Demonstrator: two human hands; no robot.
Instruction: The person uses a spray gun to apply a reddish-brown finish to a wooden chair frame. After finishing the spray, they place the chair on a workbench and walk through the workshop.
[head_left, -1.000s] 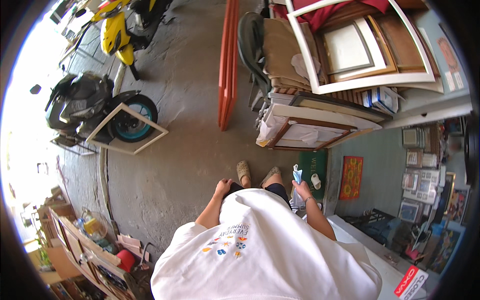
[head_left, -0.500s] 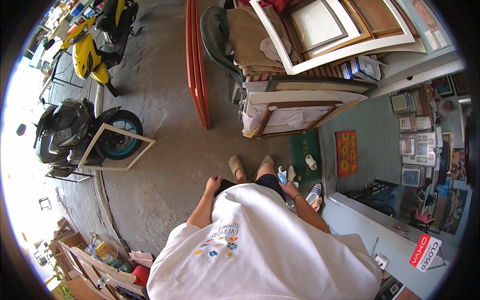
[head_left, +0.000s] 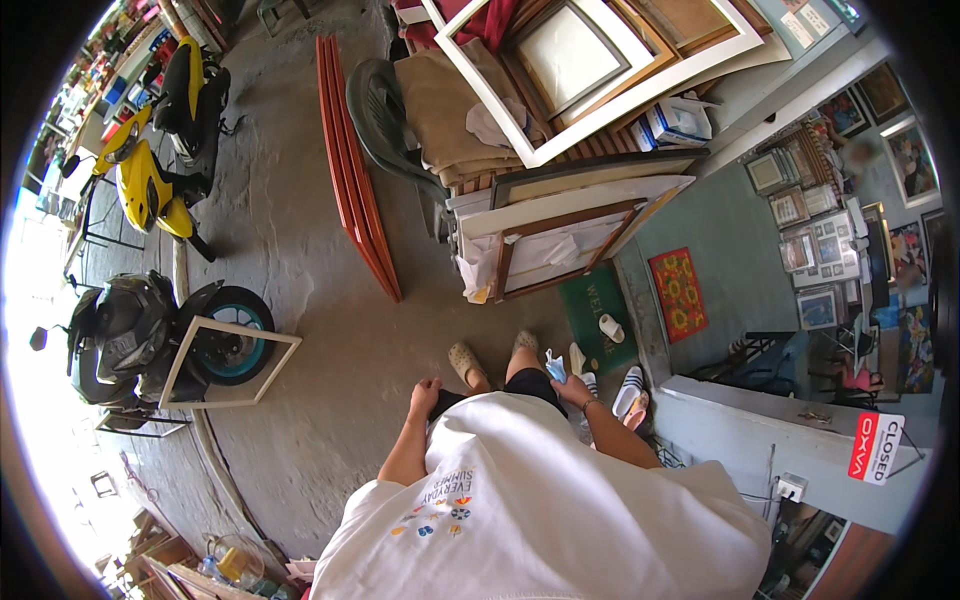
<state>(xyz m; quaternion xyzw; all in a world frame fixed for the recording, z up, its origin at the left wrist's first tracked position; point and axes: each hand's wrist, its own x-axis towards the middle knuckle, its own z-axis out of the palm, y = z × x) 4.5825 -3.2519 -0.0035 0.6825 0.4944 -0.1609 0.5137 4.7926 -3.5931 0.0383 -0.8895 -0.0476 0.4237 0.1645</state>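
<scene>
My right hand (head_left: 574,390) is closed around a crumpled light-blue face mask (head_left: 556,366), which sticks out past the fingertips in front of my dark shorts (head_left: 537,385). My left hand (head_left: 427,393) hangs at the left side of the shorts, fingers curled in, with nothing showing in it. Beyond the hands, my feet in beige clogs (head_left: 466,361) stand on the concrete floor (head_left: 330,370). A green doormat (head_left: 590,310) lies ahead to the right, with a white slipper (head_left: 611,327) on it. Striped slides (head_left: 628,390) sit beyond my right hand.
Picture frames (head_left: 560,250) lean ahead, below a white frame (head_left: 540,158) on a stack beside a green plastic chair (head_left: 375,115). Red-orange bars (head_left: 355,180) stand left of it. A black motorcycle (head_left: 125,340), a yellow scooter (head_left: 145,190) and a pale frame (head_left: 215,402) are at left; a low wall (head_left: 730,410) is at right.
The view has shifted, so the motorcycles, frames and doormat sit lower and farther left. My left hand has come slightly away from the shorts; the right still holds the mask.
</scene>
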